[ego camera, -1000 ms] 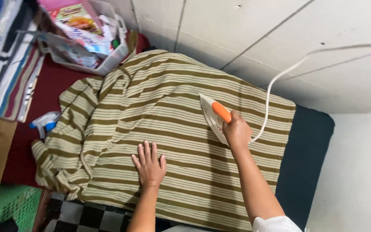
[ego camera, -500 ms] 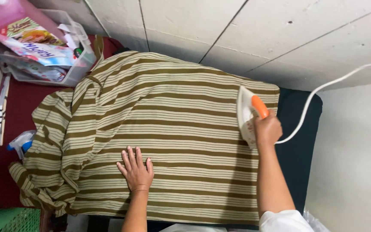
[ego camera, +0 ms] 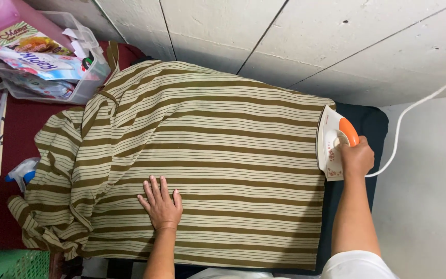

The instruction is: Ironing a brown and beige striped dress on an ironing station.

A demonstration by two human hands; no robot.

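A cream shirt with olive-brown stripes (ego camera: 218, 155) lies spread over a dark ironing pad (ego camera: 375, 129). My left hand (ego camera: 161, 204) rests flat on the shirt's near part, fingers apart, holding nothing. My right hand (ego camera: 356, 157) grips the orange handle of a white iron (ego camera: 330, 142). The iron sits at the shirt's right edge, partly over the dark pad. Its white cord (ego camera: 414, 116) runs off to the right.
A clear plastic bin (ego camera: 65, 72) with packets stands at the far left on a dark red cloth (ego camera: 14, 139). A spray bottle (ego camera: 22, 170) lies beside the shirt's sleeve. A green basket (ego camera: 14, 264) is at the bottom left. A white plank wall (ego camera: 295, 36) runs behind.
My right hand has slid the iron rightwards across the shirt to its right edge. My left hand stays flat on the cloth.
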